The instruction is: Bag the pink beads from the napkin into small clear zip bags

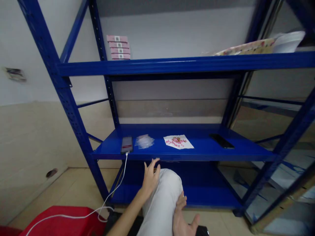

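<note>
My left hand (pixel 151 174) is raised beside my knee, just in front of the shelf's edge, its fingers apart and nothing seen in them. Against the side of my light trouser leg (pixel 164 196) rests my right hand (pixel 183 216), fingers spread and holding nothing. On the blue middle shelf (pixel 157 152) before me, a white sheet of paper (pixel 188 144) carries a heap of small pink and brownish beads or pieces (pixel 177 141). Left of it lie clear plastic bags (pixel 145 141). A phone (pixel 127 144) with a lit screen is plugged into a white cable (pixel 120 182).
A dark phone (pixel 221 141) lies at the shelf's right. Pink boxes (pixel 119 48) are stacked on the upper shelf, with a white container (pixel 287 42) at its right. Blue uprights (pixel 71 108) frame the rack. A red object (pixel 71 219) stands at lower left, the cable crossing it.
</note>
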Demonstrator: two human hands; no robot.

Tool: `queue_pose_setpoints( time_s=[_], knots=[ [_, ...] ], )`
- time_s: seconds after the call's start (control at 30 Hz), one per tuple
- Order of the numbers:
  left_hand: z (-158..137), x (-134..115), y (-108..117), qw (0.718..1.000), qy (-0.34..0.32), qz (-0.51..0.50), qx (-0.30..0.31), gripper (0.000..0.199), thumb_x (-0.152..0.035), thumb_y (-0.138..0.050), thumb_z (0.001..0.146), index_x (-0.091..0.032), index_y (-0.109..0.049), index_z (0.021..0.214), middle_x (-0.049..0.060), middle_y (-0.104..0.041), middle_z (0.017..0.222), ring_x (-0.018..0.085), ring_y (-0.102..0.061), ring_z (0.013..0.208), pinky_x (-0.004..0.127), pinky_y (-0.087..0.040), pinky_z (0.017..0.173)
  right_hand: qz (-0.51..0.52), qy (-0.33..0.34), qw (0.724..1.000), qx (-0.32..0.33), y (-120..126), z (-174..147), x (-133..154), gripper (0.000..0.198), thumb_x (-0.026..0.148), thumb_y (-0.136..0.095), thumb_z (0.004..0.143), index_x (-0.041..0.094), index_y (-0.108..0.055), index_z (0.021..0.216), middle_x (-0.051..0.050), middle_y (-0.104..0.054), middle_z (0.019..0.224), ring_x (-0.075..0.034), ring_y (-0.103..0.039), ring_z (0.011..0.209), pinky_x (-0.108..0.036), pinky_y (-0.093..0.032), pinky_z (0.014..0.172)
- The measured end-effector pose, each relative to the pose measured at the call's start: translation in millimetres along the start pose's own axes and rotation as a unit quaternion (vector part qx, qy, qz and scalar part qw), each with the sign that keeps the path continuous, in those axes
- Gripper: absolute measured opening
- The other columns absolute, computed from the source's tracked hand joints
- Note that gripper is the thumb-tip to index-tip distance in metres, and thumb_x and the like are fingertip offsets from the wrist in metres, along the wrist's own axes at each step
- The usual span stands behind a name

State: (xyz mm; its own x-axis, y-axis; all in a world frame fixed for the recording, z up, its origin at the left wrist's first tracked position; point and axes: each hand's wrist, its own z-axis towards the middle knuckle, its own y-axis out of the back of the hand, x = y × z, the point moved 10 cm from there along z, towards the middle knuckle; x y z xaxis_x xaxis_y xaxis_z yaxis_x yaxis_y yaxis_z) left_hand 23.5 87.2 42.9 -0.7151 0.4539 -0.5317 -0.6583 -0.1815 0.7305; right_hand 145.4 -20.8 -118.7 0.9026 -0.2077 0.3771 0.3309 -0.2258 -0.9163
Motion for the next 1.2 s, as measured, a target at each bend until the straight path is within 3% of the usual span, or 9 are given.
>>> queue_pose_setpoints(
  time_s=[0.07, 0.17, 0.23, 0.3, 0.57, 0.8, 0.93, 1.07, 1.2],
  knots=[
    [-41, 0, -29, 0.997, 0.04, -0.034, 0.062, 0.042, -0.027, -0.024, 0.09, -0.025, -0.052, 0.121, 0.002, -0.056, 0.125, 0.017, -0.05, 0.116, 0.036, -0.041, 0.098, -0.017, -0.022, 0.999, -0.043, 14, 5, -12, 0.034, 0.041, -0.049, 0.073, 0.028, -0.066, 0.1, -0.003, -0.063, 0.108, -0.014, -0.057, 0.106, -0.027, -0.049, 0.083],
    [-88, 4, -36, 0.991, 0.081, 0.109, -0.014, 0.056, -0.037, -0.047, 0.079, -0.03, -0.037, 0.134, 0.003, -0.035, 0.141, 0.029, -0.029, 0.13, 0.047, -0.037, 0.099, 0.015, -0.111, 0.991, -0.066, 30, 15, -45, 0.025, 0.041, -0.052, 0.071, 0.032, -0.067, 0.088, 0.002, -0.068, 0.092, -0.014, -0.063, 0.093, -0.031, -0.051, 0.078],
    [-107, 9, -37, 0.984, 0.109, 0.136, -0.041, 0.062, -0.032, -0.052, 0.074, -0.031, -0.036, 0.134, 0.006, -0.032, 0.142, 0.037, -0.02, 0.132, 0.062, -0.028, 0.098, 0.033, -0.132, 0.987, -0.088, 43, 23, -58, 0.015, 0.039, -0.053, 0.069, 0.034, -0.067, 0.075, 0.004, -0.068, 0.078, -0.016, -0.066, 0.081, -0.034, -0.053, 0.07],
    [-115, 11, -25, 0.968, 0.121, 0.207, -0.071, 0.064, -0.023, -0.049, 0.074, -0.033, -0.03, 0.135, 0.006, -0.031, 0.142, 0.036, -0.017, 0.133, 0.062, -0.024, 0.099, 0.045, -0.121, 0.988, -0.09, 51, 29, -58, 0.015, 0.038, -0.055, 0.069, 0.033, -0.067, 0.076, 0.004, -0.067, 0.075, -0.015, -0.066, 0.08, -0.031, -0.053, 0.065],
    [-121, 41, 37, 0.944, 0.111, 0.297, -0.094, 0.065, -0.021, -0.041, 0.083, -0.031, -0.01, 0.139, 0.006, -0.018, 0.148, 0.031, -0.018, 0.134, 0.049, -0.035, 0.096, 0.172, -0.14, 0.975, 0.028, 28, 40, -53, 0.018, 0.023, -0.066, 0.069, 0.024, -0.068, 0.087, 0.003, -0.066, 0.074, -0.009, -0.065, 0.075, -0.019, -0.052, 0.063],
    [-155, 114, 33, 0.947, 0.097, 0.285, -0.113, 0.064, -0.027, -0.043, 0.084, -0.03, -0.01, 0.139, 0.008, -0.028, 0.145, 0.032, -0.034, 0.128, 0.043, -0.044, 0.087, 0.357, -0.224, 0.889, 0.18, -2, 42, -96, 0.024, 0.007, -0.05, 0.085, 0.02, -0.062, 0.101, 0.01, -0.059, 0.058, 0.0, -0.057, 0.047, -0.007, -0.042, 0.047],
    [-160, 133, 32, 0.96, 0.099, 0.231, -0.123, 0.059, -0.024, -0.046, 0.081, -0.031, -0.028, 0.137, 0.004, -0.038, 0.14, 0.03, -0.038, 0.125, 0.039, -0.048, 0.085, 0.341, -0.223, 0.884, 0.229, -29, 43, -80, 0.021, 0.019, -0.046, 0.09, 0.019, -0.06, 0.105, 0.01, -0.053, 0.051, 0.0, -0.05, 0.036, -0.007, -0.035, 0.036],
    [-152, 117, 33, 0.966, 0.091, 0.186, -0.155, 0.048, -0.025, -0.051, 0.075, -0.025, -0.052, 0.123, 0.007, -0.049, 0.131, 0.031, -0.041, 0.123, 0.042, -0.048, 0.088, 0.307, -0.192, 0.908, 0.213, -49, 57, -57, 0.016, 0.02, -0.053, 0.086, 0.021, -0.063, 0.099, 0.013, -0.042, 0.039, 0.003, -0.039, 0.028, -0.002, -0.026, 0.031],
    [-106, 61, 30, 0.982, -0.002, 0.129, -0.14, 0.037, -0.031, -0.055, 0.073, -0.029, -0.061, 0.109, 0.006, -0.053, 0.126, 0.032, -0.041, 0.123, 0.046, -0.043, 0.093, 0.303, -0.203, 0.915, 0.17, -61, 57, -49, 0.022, 0.027, -0.042, 0.092, 0.022, -0.062, 0.099, 0.013, -0.037, 0.035, 0.003, -0.03, 0.023, -0.002, -0.02, 0.029]
  ],
)
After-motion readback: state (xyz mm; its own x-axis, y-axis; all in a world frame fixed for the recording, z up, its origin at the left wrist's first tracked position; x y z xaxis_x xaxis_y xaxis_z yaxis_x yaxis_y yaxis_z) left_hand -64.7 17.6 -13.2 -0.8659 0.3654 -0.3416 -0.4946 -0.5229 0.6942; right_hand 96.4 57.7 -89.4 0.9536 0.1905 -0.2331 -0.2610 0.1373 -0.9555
